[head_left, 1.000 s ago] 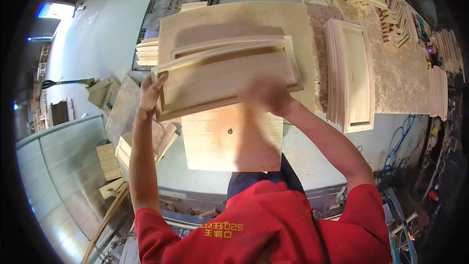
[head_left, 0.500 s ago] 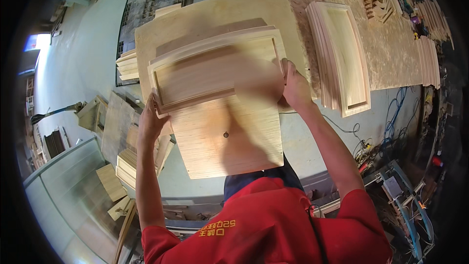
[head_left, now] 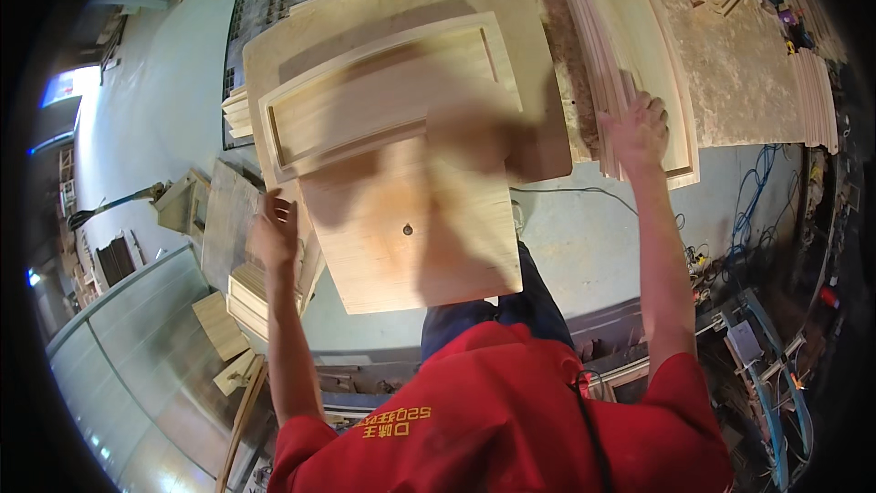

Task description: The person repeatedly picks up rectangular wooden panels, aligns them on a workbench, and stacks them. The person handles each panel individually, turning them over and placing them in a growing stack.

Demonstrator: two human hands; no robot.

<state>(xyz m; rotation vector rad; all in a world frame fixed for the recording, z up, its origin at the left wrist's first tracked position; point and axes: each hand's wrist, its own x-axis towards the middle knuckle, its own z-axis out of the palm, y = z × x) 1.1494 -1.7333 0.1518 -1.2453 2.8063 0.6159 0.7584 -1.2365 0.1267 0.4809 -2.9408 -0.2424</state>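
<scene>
Left hand: the left hand (head_left: 274, 233) is open with fingers spread, just off the lower left corner of the pale wooden framed cabinet-door panel (head_left: 388, 96), not gripping anything as far as I can see.
Right hand: the right hand (head_left: 636, 132) is on the stack of pale wooden framed panels (head_left: 639, 55), fingers curled over its near edge.
Door panel: lying flat on the light plywood work board (head_left: 411, 228), a bit blurred.
Stack: sits to the right on the sawdust-covered chipboard bench (head_left: 744, 82).
Person: red shirt, leaning over the board.
</scene>
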